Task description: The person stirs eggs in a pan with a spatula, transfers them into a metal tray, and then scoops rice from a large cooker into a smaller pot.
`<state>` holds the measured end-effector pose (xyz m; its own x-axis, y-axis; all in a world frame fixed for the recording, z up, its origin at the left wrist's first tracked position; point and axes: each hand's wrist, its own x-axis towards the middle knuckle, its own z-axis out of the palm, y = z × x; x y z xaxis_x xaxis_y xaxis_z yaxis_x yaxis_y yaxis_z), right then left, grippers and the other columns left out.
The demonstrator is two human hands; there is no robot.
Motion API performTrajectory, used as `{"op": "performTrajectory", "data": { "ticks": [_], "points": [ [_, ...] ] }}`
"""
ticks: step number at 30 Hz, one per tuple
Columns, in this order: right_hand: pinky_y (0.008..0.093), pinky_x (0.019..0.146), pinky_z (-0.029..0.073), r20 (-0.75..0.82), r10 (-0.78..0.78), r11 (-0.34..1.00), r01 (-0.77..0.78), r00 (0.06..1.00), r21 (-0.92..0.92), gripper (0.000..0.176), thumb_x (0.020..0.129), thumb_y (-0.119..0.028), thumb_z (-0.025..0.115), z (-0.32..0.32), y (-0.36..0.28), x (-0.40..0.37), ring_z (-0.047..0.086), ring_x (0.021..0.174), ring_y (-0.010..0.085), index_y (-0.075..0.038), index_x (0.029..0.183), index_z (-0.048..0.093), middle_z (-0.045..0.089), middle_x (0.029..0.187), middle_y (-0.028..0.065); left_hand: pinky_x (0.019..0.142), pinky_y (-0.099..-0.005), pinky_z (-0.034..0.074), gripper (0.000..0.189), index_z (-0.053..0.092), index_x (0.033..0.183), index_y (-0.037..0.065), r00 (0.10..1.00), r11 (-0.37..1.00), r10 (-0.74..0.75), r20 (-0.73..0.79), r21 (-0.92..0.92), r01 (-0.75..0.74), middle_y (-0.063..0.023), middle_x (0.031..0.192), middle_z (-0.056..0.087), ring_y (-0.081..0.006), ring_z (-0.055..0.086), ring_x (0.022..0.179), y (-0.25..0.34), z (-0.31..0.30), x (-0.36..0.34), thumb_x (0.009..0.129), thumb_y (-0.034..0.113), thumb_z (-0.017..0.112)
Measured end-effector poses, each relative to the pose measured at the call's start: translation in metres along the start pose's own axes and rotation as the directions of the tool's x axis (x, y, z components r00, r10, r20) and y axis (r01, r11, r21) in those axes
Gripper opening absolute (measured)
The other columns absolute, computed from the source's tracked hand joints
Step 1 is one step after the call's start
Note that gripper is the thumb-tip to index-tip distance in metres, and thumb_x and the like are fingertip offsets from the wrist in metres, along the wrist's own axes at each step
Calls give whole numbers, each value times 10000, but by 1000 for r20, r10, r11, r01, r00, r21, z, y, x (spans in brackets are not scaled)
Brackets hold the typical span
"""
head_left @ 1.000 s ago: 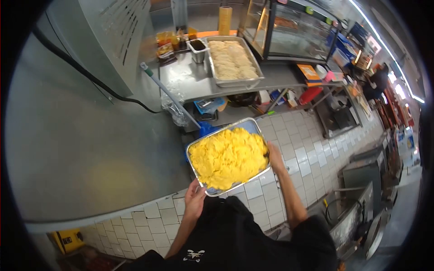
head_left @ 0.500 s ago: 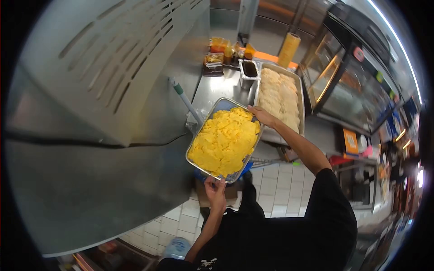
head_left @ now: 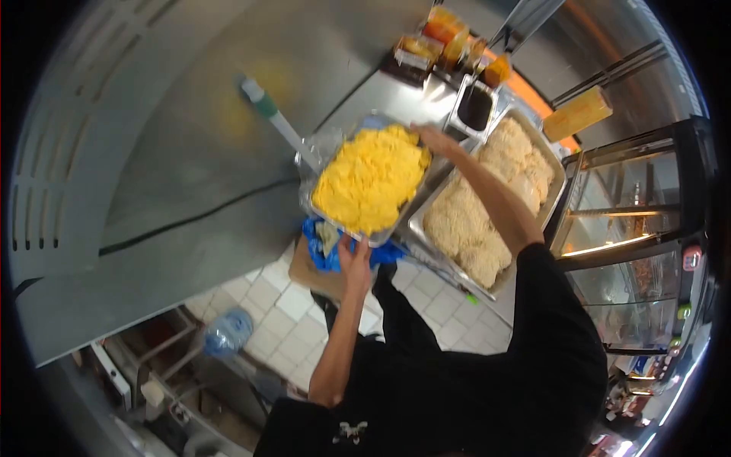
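Note:
I carry a rectangular metal tray (head_left: 318, 154) piled with yellow scrambled egg (head_left: 371, 179). My left hand (head_left: 354, 261) grips the tray's near rim. My right hand (head_left: 435, 139) holds its far corner, with the arm stretched over a second metal tray (head_left: 419, 229) full of pale breaded pieces (head_left: 487, 198). The egg tray hangs over the left part of the steel counter (head_left: 400, 95), right beside that second tray.
A small metal pot of dark sauce (head_left: 475, 108) and sauce bottles (head_left: 445, 34) stand at the counter's back. A green-tipped handle (head_left: 272, 118) leans by the steel wall. A glass display case (head_left: 647, 221) is to the right. A blue bag (head_left: 327, 238) and a water jug (head_left: 227, 333) sit below.
I have moved up to the counter with the egg tray. It now hangs over the counter top beside the breaded-food tray, instead of over the tiled floor.

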<state>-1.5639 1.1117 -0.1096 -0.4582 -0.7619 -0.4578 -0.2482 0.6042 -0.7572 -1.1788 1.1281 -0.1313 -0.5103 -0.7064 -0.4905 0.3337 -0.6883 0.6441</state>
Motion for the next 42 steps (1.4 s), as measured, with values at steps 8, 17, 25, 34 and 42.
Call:
{"op": "performTrajectory", "data": {
  "ticks": [8, 17, 25, 34, 42],
  "points": [
    [449, 875, 481, -191, -97, 968, 48, 977, -245, 628, 1019, -464, 395, 4, 4, 24, 631, 967, 363, 110, 1165, 604, 675, 1078, 221, 952, -334, 462, 535, 355, 1342, 54, 997, 999, 37, -65, 35, -34, -66, 1309, 435, -168, 507, 1143, -21, 16, 19, 910, 28, 670],
    [298, 878, 475, -512, -333, 838, 497, 792, 223, 390, 1039, -227, 467, 75, -107, -189, 591, 1064, 174, 29, 1330, 518, 628, 1165, 89, 1018, -353, 407, 648, 450, 1304, -45, 985, 898, 137, -101, 433, -80, -140, 1338, 482, -223, 495, 1188, -22, 43, 45, 816, 200, 800],
    [244, 739, 472, -357, -126, 755, 323, 926, 571, 314, 1040, -212, 464, 223, -76, -289, 596, 877, 101, -41, 1290, 544, 630, 1049, 51, 908, -345, 456, 619, 637, 1161, -38, 933, 519, 358, 50, 820, -243, -151, 1168, 535, -254, 542, 1059, -29, 58, 95, 735, 361, 842],
    [232, 571, 442, -207, 91, 871, 23, 974, 490, 284, 1000, -278, 559, 434, -10, -338, 557, 688, 70, -47, 1137, 649, 614, 830, 5, 913, -349, 486, 328, 677, 1073, 4, 840, 677, 34, 541, 606, -418, -97, 1047, 696, -192, 619, 1008, 42, -205, 22, 887, 272, 714],
    [400, 756, 526, 247, -47, 869, 162, 968, -467, 471, 921, -432, 578, 650, 26, -267, 671, 832, 273, 10, 1020, 709, 715, 924, 114, 1041, -499, 413, 697, 627, 1258, 115, 861, -104, -474, -182, 983, 151, -178, 1296, 603, -345, 529, 1255, 148, -613, -176, 818, 653, 588]
  ]
}}
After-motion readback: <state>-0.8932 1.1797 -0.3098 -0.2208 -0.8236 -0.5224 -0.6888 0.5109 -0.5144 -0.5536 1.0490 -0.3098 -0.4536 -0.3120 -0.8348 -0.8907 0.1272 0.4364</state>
